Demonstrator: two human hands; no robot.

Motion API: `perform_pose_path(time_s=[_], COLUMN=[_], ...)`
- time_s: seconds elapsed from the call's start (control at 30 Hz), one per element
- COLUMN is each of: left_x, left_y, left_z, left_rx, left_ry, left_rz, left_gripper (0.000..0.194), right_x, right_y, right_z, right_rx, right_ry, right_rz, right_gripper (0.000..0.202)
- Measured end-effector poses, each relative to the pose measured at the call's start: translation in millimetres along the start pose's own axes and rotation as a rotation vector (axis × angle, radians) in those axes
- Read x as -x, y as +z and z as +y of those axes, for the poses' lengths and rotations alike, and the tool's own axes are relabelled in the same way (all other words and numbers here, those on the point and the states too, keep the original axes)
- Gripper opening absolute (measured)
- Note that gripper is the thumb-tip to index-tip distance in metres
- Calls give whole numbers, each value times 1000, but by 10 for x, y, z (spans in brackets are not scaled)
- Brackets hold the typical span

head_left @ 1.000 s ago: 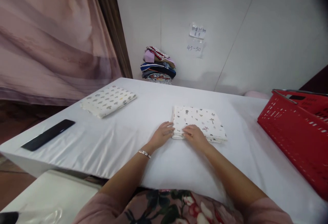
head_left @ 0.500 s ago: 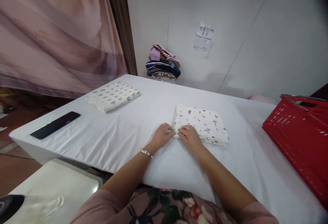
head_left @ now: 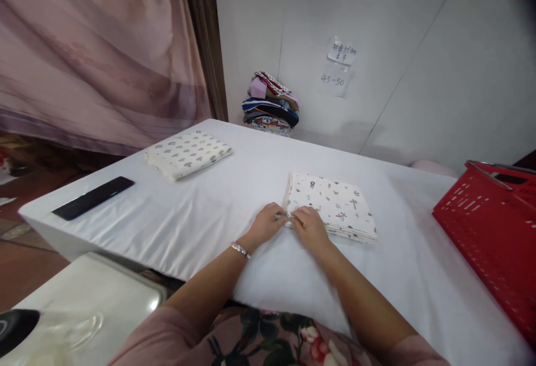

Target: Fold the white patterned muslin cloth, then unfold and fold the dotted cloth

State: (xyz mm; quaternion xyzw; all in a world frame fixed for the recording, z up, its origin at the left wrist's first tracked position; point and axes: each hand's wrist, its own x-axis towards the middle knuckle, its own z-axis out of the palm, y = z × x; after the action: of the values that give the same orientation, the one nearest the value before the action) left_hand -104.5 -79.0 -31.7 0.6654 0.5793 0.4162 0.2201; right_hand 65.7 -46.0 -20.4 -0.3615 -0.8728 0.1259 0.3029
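Note:
A folded white cloth (head_left: 330, 201) printed with small dark plants and figures lies flat in several layers on the table. At its near left corner my left hand (head_left: 270, 223) is closed, pinching the layered edge. My right hand (head_left: 307, 225) pinches the same corner just to the right, its fingertips almost meeting those of the left. The exact hold between the fingertips is partly hidden. A second folded cloth (head_left: 190, 153), white with grey heart-like shapes, rests apart from both hands toward the table's far left.
The white-covered table (head_left: 251, 153) has a black flat slab (head_left: 94, 197) near its left edge. A red basket (head_left: 486, 237) stands on the right. Behind the table is a stack of folded fabrics (head_left: 272, 103) against the wall. A white stool-like surface (head_left: 96, 299) sits lower left.
The view has shifted slightly, so things appear a little further right. Both hands stay at the cloth's near left corner, with fingertips slightly closer together.

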Motion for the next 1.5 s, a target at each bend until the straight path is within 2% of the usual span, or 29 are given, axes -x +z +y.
perform_pose_path(time_s=[0.33, 0.53, 0.77, 1.0, 1.1, 1.37, 1.5], left_x=[-3, 3, 21, 23, 16, 6, 9], left_y=[-32, -23, -72, -49, -34, -38, -85], left_z=[10, -11, 77, 93, 85, 51, 9], left_rx=[31, -9, -131, -182, -148, -49, -80], left_ry=[-17, -37, 37, 90, 78, 86, -2], left_rz=[-59, -43, -12, -50, -51, -56, 16], left_gripper=[8, 9, 9, 6, 7, 13, 8], right_x=[-15, -2, 61, 63, 65, 44, 49], right_y=[34, 63, 62, 76, 68, 85, 100], right_z=[-5, 22, 42, 50, 43, -12, -1], right_rx=[17, -10, -48, 30, 43, 36, -2], right_ry=[39, 60, 18, -27, -40, 58, 83], right_rz=[10, 55, 99, 53, 26, 70, 89], right_gripper=[16, 18, 18, 20, 14, 10, 11])
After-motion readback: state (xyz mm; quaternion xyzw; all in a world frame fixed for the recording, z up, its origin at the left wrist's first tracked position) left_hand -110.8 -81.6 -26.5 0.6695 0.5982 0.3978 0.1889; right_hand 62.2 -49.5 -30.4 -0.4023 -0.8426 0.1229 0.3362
